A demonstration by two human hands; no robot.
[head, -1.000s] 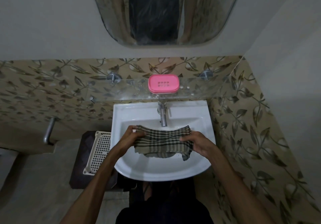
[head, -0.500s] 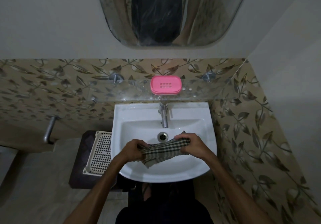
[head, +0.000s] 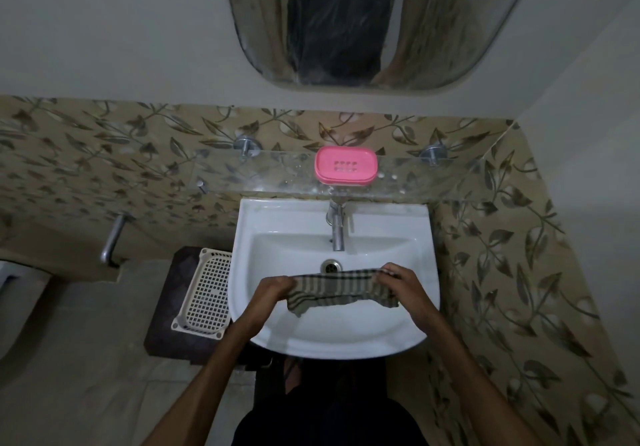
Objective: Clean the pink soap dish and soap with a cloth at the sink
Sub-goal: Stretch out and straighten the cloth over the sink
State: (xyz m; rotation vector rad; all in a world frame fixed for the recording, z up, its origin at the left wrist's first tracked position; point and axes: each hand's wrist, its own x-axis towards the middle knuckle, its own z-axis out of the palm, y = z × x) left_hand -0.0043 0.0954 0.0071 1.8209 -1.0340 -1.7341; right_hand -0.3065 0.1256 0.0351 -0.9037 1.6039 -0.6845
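Presently the left hand (head: pixel 273 290) and right hand (head: pixel 398 281) each pinch an end of one checked cloth (head: pixel 337 288) over one white sink (head: pixel 420 238). Advisable: bunch it firmly before wiping. One pink soap dish (head: pixel 345 165) sits closed on the glass shelf (head: pixel 450 172) (soap unseen).

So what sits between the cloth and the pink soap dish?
In the head view: the drain and tap, between cloth and soap dish.
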